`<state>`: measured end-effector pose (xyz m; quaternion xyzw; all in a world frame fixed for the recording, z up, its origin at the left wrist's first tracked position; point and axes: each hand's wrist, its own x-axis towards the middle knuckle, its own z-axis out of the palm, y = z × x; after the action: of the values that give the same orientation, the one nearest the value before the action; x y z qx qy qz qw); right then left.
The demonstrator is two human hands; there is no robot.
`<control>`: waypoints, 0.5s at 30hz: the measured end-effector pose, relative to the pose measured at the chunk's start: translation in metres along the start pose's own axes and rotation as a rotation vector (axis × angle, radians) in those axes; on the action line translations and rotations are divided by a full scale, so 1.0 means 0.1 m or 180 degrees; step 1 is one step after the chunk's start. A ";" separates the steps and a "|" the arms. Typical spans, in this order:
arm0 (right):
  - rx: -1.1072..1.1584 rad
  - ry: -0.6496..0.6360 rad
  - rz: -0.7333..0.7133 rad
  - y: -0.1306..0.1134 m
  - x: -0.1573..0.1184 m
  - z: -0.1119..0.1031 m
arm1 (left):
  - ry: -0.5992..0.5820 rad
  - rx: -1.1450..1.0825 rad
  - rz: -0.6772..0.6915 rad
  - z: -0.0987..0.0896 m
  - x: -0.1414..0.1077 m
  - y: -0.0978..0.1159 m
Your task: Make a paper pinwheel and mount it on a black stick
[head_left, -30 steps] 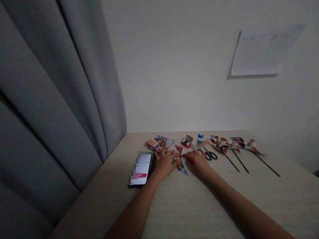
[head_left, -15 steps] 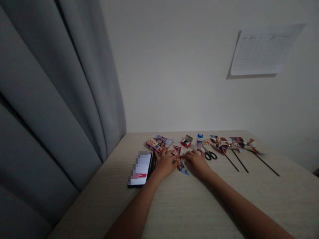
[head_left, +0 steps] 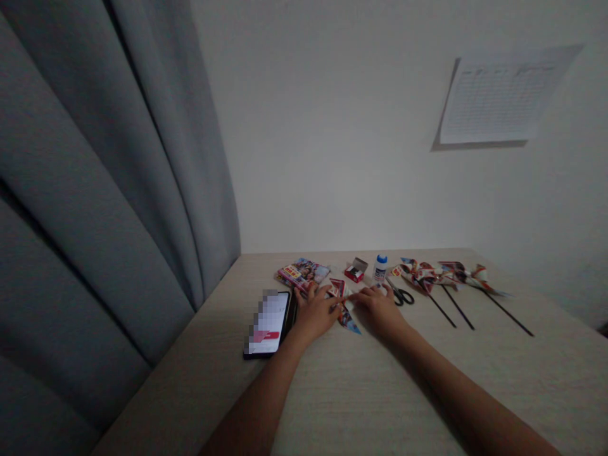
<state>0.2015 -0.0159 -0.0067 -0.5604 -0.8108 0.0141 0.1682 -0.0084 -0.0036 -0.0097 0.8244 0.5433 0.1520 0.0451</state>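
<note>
Layout, L to R. 1 grey curtain (head_left: pixel 95 190) hangs in deep folds along the L side, down to the desk's L edge. 1 desk (head_left: pixel 361 392) w/ pale wood-grain top carries all items.

Item 1: smartphone (head_left: pixel 268 323), flat near the desk's L edge, screen lit, display pixelated. 1 narrow dark obj. (head_left: pixel 294 310) lies just R of it; type not resolved.

Item 2: multicolour printed card pack (head_left: pixel 303 272), flat on the desk, just beyond the L hand.

L hand (head_left: pixel 316 313): palm down, fingers extended twd centre, tips contacting the folded patterned paper piece (head_left: pixel 342 310). R hand (head_left: pixel 377 310): palm down, fingers reaching in from the R, tips contacting the same piece. Grip: neither hand clenched into a fist; both in contact w/ the paper, but pinch vs. light touch cannot be told at this res. Paper piece location: between both hands, at desk centre, red point aimed away from the person, blue-tipped point aimed twd the person.

Item 3: small open red box (head_left: pixel 356 270), beyond the paper piece. Item 4: upright white glue bottle (head_left: pixel 380 268) next to it. Item 5: black-handled scissors (head_left: pixel 401 294), flat, just beyond the R hand. Item 6: paper pinwheels (head_left: pixel 427 275) bunched at the R, on 3 black sticks (head_left: pixel 458 307), lying angled across the desk.

Wall (head_left: pixel 332 126): 1 printed sheet (head_left: pixel 489 95) fixed at upper R.
</note>
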 end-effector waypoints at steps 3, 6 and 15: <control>-0.0026 -0.0022 -0.0066 -0.01 -0.01 -0.01 | 0.0050 0.0053 0.0012 -0.02 -0.02 0.01; -0.0076 -0.0043 -0.0088 -0.01 -0.01 -0.02 | 0.0068 0.0072 0.0006 -0.02 -0.02 0.03; -0.0074 -0.0049 -0.0061 0.01 0.01 0.00 | 0.0077 -0.0321 -0.0319 -0.01 0.02 0.04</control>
<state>0.2019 -0.0150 -0.0070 -0.5544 -0.8175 0.0075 0.1556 -0.0042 -0.0033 -0.0072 0.7909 0.5761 0.1867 0.0876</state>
